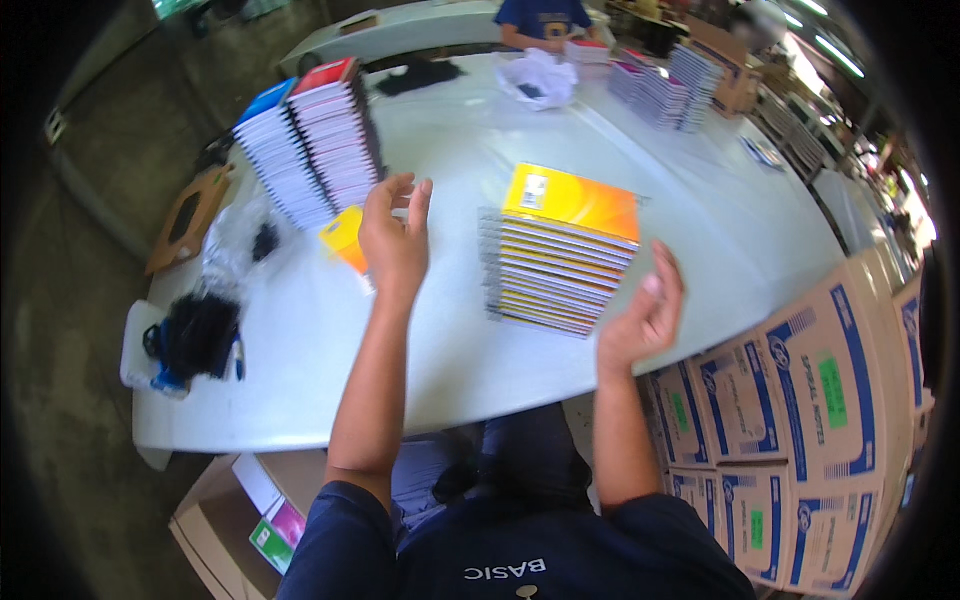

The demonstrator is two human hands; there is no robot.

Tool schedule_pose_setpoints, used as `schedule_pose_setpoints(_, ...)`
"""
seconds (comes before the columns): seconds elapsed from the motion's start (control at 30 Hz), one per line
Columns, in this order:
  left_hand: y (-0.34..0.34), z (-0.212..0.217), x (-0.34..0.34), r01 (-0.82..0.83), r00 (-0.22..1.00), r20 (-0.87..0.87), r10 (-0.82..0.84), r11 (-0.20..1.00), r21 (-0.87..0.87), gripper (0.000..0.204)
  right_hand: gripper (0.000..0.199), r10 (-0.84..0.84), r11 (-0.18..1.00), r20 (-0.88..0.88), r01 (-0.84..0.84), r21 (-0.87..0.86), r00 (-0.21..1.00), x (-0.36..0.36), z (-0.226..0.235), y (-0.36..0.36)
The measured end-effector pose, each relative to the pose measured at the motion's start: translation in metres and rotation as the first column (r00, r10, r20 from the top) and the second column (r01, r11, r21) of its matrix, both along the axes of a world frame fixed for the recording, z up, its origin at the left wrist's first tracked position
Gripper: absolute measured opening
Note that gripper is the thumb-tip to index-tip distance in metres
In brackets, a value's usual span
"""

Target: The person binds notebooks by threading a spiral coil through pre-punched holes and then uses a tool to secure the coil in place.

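A tall stack of yellow spiral notebooks (570, 205) stands on the white table in front of me, its wire bindings showing along the near side. My right hand (642, 318) is beside the stack's right edge, fingers loosely bent and thumb apart, with nothing in it. To the left of the stack, my left hand (396, 238) is raised over the table, open and slightly curled. Partly behind that hand lies a separate yellow notebook (343, 237). Slight motion blur softens both hands.
Blue-topped notebooks (282, 160) and red-topped notebooks (335, 135) stand in tall stacks at the far left. Plastic wrap (235, 245) and a container with black bristly material (200, 335) lie left. Cardboard cartons (815, 380) are piled right. Another person (543, 25) sits across the table (480, 375).
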State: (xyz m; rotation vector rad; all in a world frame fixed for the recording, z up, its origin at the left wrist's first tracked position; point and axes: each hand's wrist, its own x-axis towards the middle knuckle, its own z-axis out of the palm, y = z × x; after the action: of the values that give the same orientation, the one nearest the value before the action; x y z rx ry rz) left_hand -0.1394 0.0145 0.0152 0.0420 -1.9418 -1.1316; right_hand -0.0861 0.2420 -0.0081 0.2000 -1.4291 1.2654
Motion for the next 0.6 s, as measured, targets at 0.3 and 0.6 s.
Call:
schedule_pose_setpoints(0.3,-0.042,-0.069,0.102,-0.034,0.948,0.181,0.261,0.649,-0.76,0.034,0.04,0.979,0.193,0.202,-0.398,-0.897,0.019,0.057,-0.048,-0.095)
schedule_pose_setpoints(0.6,-0.047,-0.067,0.164,0.004,0.951,0.305,0.053,0.983,-0.184,0.055,0.03,0.727,0.257,0.683,-0.892,-0.372,-0.075,0.022,-0.062,-0.092)
